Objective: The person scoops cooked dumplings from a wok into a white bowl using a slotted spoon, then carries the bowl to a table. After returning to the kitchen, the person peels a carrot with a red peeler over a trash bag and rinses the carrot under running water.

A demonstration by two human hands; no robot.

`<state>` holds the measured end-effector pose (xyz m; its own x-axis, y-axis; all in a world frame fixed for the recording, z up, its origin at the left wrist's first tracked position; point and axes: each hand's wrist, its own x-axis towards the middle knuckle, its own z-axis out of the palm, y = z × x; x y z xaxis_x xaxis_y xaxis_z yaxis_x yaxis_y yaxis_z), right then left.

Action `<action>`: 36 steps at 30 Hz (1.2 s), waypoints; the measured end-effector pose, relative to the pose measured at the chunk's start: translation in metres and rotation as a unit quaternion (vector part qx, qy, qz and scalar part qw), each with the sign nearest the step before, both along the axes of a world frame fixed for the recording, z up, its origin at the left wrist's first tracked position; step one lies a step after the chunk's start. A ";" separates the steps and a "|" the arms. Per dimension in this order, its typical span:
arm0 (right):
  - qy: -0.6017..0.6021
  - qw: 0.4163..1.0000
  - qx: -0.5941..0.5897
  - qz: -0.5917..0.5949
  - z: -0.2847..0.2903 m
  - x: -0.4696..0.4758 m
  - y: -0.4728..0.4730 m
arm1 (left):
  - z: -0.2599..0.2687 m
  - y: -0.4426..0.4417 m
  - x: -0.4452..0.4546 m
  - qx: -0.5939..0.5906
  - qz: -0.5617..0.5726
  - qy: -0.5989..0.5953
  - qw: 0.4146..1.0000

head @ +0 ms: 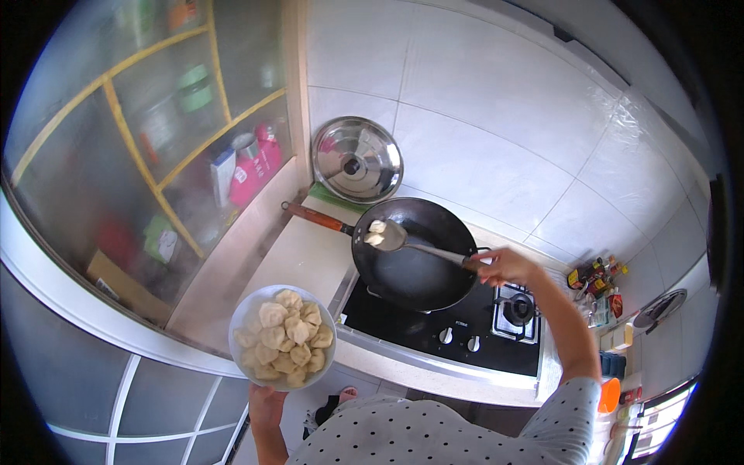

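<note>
My left hand grips the near rim of a white plate, held level off the counter's left front corner. Several pale dumplings are heaped on it. At the right, my right hand holds the handle of a metal spatula. The spatula's blade reaches over the left side of a black wok, and two dumplings lie at its tip. Whether they rest on the blade or on the wok wall, I cannot tell. The wok sits on the left part of the gas hob, its wooden handle pointing left.
A shiny steel lid leans against the tiled wall behind the wok. The black gas hob has two knobs and a bare right burner. Sauce bottles stand at the right. Frosted glass panels border the left.
</note>
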<state>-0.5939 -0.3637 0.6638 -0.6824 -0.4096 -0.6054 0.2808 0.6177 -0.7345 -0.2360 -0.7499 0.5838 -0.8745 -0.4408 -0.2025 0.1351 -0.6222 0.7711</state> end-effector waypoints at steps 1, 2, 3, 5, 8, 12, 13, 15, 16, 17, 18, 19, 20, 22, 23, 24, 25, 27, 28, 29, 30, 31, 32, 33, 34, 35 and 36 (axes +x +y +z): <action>-0.027 0.998 -0.053 -0.029 -0.021 0.015 0.008 | 0.001 0.000 -0.003 0.007 -0.012 0.008 1.000; -0.055 0.991 -0.105 -0.058 -0.038 0.029 0.013 | 0.003 0.000 -0.006 0.015 -0.026 0.013 0.999; -0.045 0.990 -0.111 -0.070 -0.044 0.043 0.009 | 0.004 0.000 -0.009 0.021 -0.037 0.017 0.999; -0.020 0.984 -0.155 -0.083 -0.059 0.061 0.000 | 0.013 0.003 -0.018 0.017 -0.061 0.016 0.998; 0.021 0.983 -0.157 -0.098 -0.068 0.075 0.002 | 0.007 0.003 -0.028 0.023 -0.089 0.014 0.996; 0.050 0.987 -0.114 -0.103 -0.021 0.093 0.010 | -0.001 0.006 -0.044 0.037 -0.104 0.023 0.994; 0.059 0.988 -0.105 -0.101 0.002 0.097 0.013 | -0.002 0.009 -0.050 0.042 -0.113 0.024 0.992; 0.065 0.990 -0.082 -0.090 0.048 0.106 0.024 | -0.008 0.014 -0.062 0.053 -0.128 0.025 0.990; 0.083 0.991 -0.090 -0.056 0.066 0.111 0.033 | -0.011 0.017 -0.069 0.055 -0.137 0.030 0.989; 0.076 0.992 -0.083 -0.062 0.090 0.118 0.031 | -0.013 0.019 -0.072 0.054 -0.138 0.030 0.989; 0.094 0.992 -0.060 -0.065 0.114 0.128 0.028 | -0.015 0.021 -0.078 0.055 -0.145 0.034 0.987; 0.089 0.989 -0.099 -0.071 0.119 0.136 0.036 | -0.016 0.024 -0.083 0.063 -0.149 0.040 0.986; 0.095 0.991 -0.075 -0.063 0.131 0.144 0.038 | -0.014 0.027 -0.087 0.059 -0.146 0.036 0.987; 0.089 0.991 -0.074 -0.059 0.138 0.161 0.040 | -0.013 0.034 -0.098 0.053 -0.146 0.028 0.987; 0.085 0.989 -0.110 -0.055 0.136 0.171 0.041 | -0.010 0.037 -0.103 0.046 -0.153 0.029 0.987; 0.081 0.985 -0.145 -0.052 0.132 0.181 0.043 | -0.008 0.039 -0.108 0.037 -0.162 0.031 0.986; 0.084 0.983 -0.158 -0.044 0.129 0.190 0.043 | -0.007 0.041 -0.112 0.029 -0.171 0.033 0.984; 0.050 0.987 -0.144 -0.058 0.135 0.207 0.038 | -0.006 0.045 -0.122 0.045 -0.192 0.030 0.980; 0.041 0.987 -0.141 -0.070 0.136 0.215 0.036 | -0.007 0.046 -0.126 0.053 -0.203 0.028 0.977; 0.087 0.992 -0.063 -0.060 0.141 0.223 0.030 | -0.008 0.046 -0.128 0.054 -0.207 0.032 0.976; 0.139 0.989 -0.017 -0.050 0.146 0.229 0.023 | -0.010 0.046 -0.130 0.054 -0.211 0.036 0.975; 0.160 0.986 0.000 -0.044 0.147 0.235 0.022 | -0.011 0.047 -0.132 0.054 -0.215 0.039 0.974; 0.182 0.982 0.017 -0.041 0.145 0.242 0.023 | -0.009 0.048 -0.133 0.049 -0.214 0.036 0.975; 0.238 0.970 0.039 -0.018 0.143 0.247 0.023 | -0.007 0.050 -0.135 0.043 -0.211 0.032 0.976; 0.293 0.954 0.061 0.005 0.142 0.251 0.021 | -0.004 0.051 -0.136 0.038 -0.209 0.028 0.977; 0.345 0.934 0.086 0.025 0.141 0.257 0.019 | -0.002 0.052 -0.137 0.043 -0.215 0.029 0.975; 0.359 0.927 0.103 0.022 0.142 0.261 0.015 | 0.002 0.053 -0.139 0.048 -0.220 0.029 0.974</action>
<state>-0.3334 -0.3483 0.8058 -0.9252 -0.3729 -0.0699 -0.2641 0.7653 -0.5869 -0.3747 -0.6971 0.5856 -0.9855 -0.0026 -0.1698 -0.1197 -0.6989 0.7051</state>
